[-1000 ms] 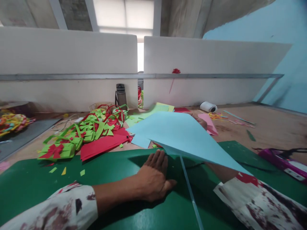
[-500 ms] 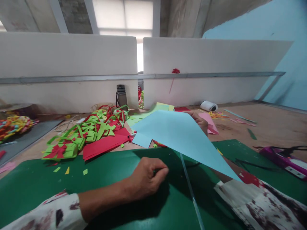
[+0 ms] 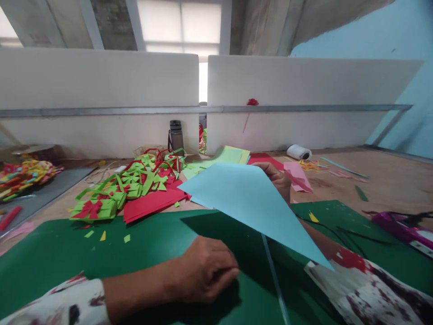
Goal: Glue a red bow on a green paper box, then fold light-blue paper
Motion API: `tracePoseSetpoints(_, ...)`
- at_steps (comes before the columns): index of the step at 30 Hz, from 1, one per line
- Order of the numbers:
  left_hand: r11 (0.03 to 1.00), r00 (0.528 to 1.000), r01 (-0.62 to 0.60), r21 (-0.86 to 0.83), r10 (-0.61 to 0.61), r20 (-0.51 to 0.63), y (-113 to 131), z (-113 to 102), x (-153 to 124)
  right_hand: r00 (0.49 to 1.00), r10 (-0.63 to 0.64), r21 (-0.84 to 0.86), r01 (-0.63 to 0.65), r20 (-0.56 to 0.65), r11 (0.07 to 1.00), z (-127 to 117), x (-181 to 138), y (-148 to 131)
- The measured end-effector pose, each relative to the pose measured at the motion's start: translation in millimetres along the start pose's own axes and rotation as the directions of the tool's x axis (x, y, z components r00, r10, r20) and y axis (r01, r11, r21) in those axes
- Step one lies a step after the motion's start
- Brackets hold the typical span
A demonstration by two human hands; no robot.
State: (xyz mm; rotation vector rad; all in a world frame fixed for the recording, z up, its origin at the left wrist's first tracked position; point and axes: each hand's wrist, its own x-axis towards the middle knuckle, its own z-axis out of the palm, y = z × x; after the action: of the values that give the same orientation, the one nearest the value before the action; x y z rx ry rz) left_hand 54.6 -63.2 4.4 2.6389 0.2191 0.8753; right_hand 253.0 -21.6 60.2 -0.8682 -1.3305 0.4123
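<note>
A light blue sheet of paper [image 3: 250,194] is up over the green mat [image 3: 142,271], tilted toward me. My right hand [image 3: 278,178] grips its far right edge, with the fingers closed and partly behind the paper. My left hand [image 3: 209,271] is curled closed just above the mat, left of the sheet and apart from it; nothing shows in its fingers. Between my forearms, a thin clear strip [image 3: 275,275] runs toward me, its far end hidden under the paper.
Green and red paper gift bags [image 3: 128,185] are heaped at left behind red sheets [image 3: 154,203]. A dark bottle [image 3: 176,135] stands by the white panel. A white roll [image 3: 299,152], pink paper [image 3: 297,177] and a purple device [image 3: 399,228] lie to the right. Paper scraps dot the mat.
The blue sheet has shifted and tilted in my right hand; its lower left flap no longer shows. My left hand is slightly lower, still closed. The whole view has moved a little.
</note>
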Motion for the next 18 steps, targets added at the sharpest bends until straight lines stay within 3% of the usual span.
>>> tracePoseSetpoints(2, 0.996, 0.974, 0.055, 0.065, -0.039, -0.225, -4, -22, -18, 0.995, -0.082, -0.019, 0.084, 0.062, 0.996, 1, -5, 1)
tracePoseSetpoints(4, 0.985, 0.934, 0.145, 0.094, -0.104, -0.343, -8, -47, -33, 0.971, -0.169, -0.029, 0.177, 0.167, 0.984, 7, -16, 1)
tracePoseSetpoints(6, 0.942, 0.837, 0.285, 0.176, -0.155, -0.525, -14, -70, -42, 0.916, -0.246, -0.011, 0.263, 0.318, 0.965, 18, -34, -1)
tracePoseSetpoints(7, 0.920, 0.825, 0.329, 0.211, -0.171, -0.539, -18, -77, -45, 0.869, -0.280, 0.015, 0.301, 0.408, 0.954, 25, -44, -2)
tracePoseSetpoints(9, 0.915, 0.901, 0.294, 0.274, -0.170, -0.400, -23, -83, -49, 0.734, -0.332, 0.085, 0.353, 0.593, 0.932, 36, -63, -7)
tracePoseSetpoints(11, 0.939, 0.976, 0.188, 0.287, -0.147, -0.159, -25, -80, -54, 0.543, -0.319, 0.150, 0.333, 0.776, 0.931, 42, -77, -11)
tracePoseSetpoints(13, 0.963, 0.990, 0.115, 0.245, -0.132, 0.057, -23, -73, -60, 0.472, -0.279, 0.150, 0.292, 0.836, 0.944, 42, -84, -15)
tracePoseSetpoints(14, 0.970, 0.983, 0.104, 0.221, -0.135, 0.126, -22, -71, -64, 0.495, -0.243, 0.121, 0.265, 0.835, 0.957, 40, -83, -16)
tracePoseSetpoints(15, 0.972, 0.976, 0.113, 0.205, -0.147, 0.159, -21, -70, -67, 0.552, -0.202, 0.079, 0.238, 0.809, 0.968, 37, -81, -16)
tracePoseSetpoints(18, 0.951, 0.961, 0.218, 0.219, -0.248, 0.120, -19, -74, -75, 0.771, -0.009, -0.114, 0.106, 0.636, 0.988, 25, -67, -12)
